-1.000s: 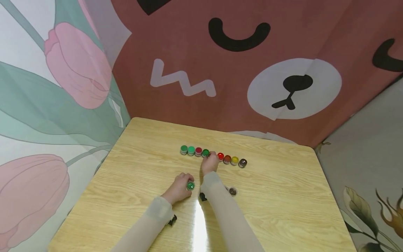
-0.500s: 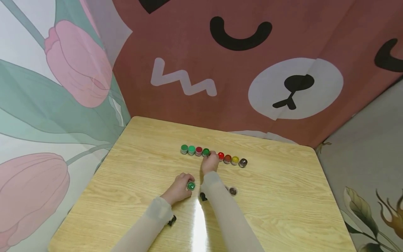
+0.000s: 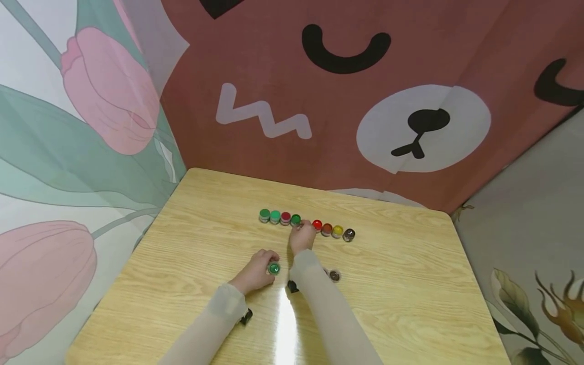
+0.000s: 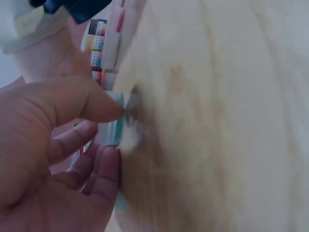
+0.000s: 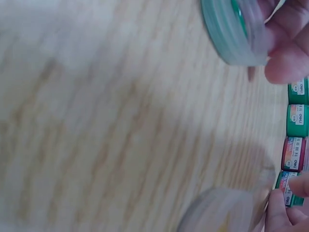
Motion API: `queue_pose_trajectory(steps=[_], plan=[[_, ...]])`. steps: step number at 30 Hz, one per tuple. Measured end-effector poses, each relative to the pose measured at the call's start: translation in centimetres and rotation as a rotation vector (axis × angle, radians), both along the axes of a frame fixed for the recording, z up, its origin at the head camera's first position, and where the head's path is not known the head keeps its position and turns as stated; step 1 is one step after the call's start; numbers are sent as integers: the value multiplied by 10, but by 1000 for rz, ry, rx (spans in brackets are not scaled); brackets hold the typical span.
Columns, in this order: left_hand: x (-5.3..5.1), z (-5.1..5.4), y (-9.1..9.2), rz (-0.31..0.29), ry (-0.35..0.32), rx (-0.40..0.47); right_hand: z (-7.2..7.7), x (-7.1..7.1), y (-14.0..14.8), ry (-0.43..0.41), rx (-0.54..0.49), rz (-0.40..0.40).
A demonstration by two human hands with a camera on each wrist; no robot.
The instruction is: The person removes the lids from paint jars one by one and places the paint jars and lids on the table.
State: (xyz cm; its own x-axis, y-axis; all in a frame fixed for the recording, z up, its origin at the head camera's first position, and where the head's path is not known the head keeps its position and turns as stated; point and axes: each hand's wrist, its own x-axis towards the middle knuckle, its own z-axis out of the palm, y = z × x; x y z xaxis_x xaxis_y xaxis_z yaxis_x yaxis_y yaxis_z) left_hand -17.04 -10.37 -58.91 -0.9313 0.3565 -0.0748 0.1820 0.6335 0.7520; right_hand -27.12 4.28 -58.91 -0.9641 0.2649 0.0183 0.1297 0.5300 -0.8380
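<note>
My left hand (image 3: 256, 271) pinches a small clear-walled paint pot of green paint (image 3: 274, 268) between thumb and fingers, low over the table. The left wrist view shows the thumb on one side of this pot (image 4: 112, 118) and curled fingers at the other. Farther forward, my right hand (image 3: 303, 237) is at the middle of a row of paint pots. Its fingertips are on a dark green paint pot (image 3: 295, 220); in the right wrist view, thumb and finger are against that labelled pot (image 5: 288, 186). The right hand hides whatever stands between it and the red pot (image 3: 317, 225).
Left in the row are a green pot (image 3: 264, 215), a mint pot (image 3: 275, 217) and a crimson pot (image 3: 285, 218). Rightward stand brown (image 3: 326, 229), yellow (image 3: 337, 231) and dark (image 3: 349, 234) pots. A brown-filled pot (image 3: 335, 275) sits beside the right sleeve on the wooden table (image 3: 401, 284).
Both hands stay in place with the same pots. Only the head view has shifted slightly.
</note>
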Motion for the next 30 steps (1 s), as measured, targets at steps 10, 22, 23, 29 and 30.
queue_pose_trajectory(steps=[10,22,23,29,30], plan=[[-21,18,-3,104,-19,67,-3,10,-7,0,-121,-69],[-62,25,12,139,14,93,-13,10,-13,64,-69,57],[-65,26,14,140,34,96,-12,10,-14,68,-63,64],[-86,37,22,156,114,29,-3,13,-17,62,-56,78],[-90,39,23,159,109,13,-2,13,-17,60,-60,79]])
